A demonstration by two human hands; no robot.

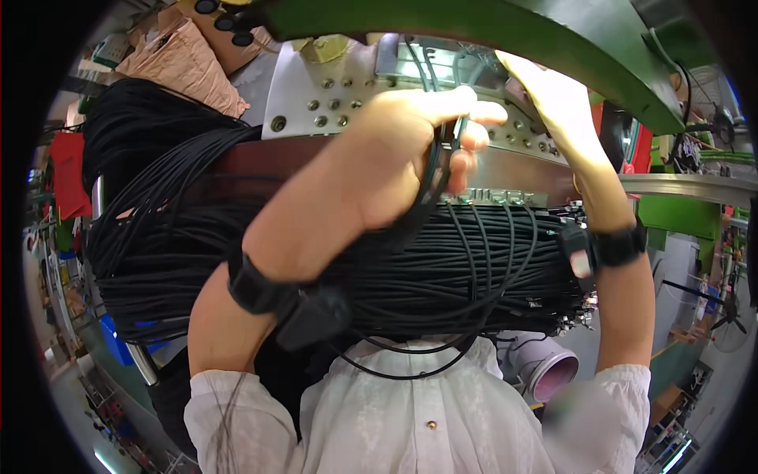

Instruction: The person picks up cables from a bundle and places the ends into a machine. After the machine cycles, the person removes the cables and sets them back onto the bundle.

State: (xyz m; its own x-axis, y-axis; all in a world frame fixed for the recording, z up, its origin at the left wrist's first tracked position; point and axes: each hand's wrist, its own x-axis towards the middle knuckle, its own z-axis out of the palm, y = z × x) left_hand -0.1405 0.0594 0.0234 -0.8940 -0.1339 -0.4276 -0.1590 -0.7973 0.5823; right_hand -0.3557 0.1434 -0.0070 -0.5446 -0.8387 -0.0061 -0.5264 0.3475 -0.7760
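My left hand [418,142] is closed around a few black cables [433,170], which run up past its fingers towards the metal work area of a machine. Its forefinger and thumb point right, and the other fingers curl round the cables. My right hand [557,103] reaches up beside the machine's lit middle, under the green machine arm [505,31]. Its fingertips are mostly hidden or washed out by light, so their grip does not show. Below both hands lies a thick bundle of black cables [426,261] with metal connector ends at the right.
A steel plate with bolt holes [300,99] lies behind my left hand. Several connectors [493,197] line the machine's front edge. More black cables [134,126] are heaped at the left, near a brown paper sack [185,67]. A pinkish bucket [549,371] stands below, right.
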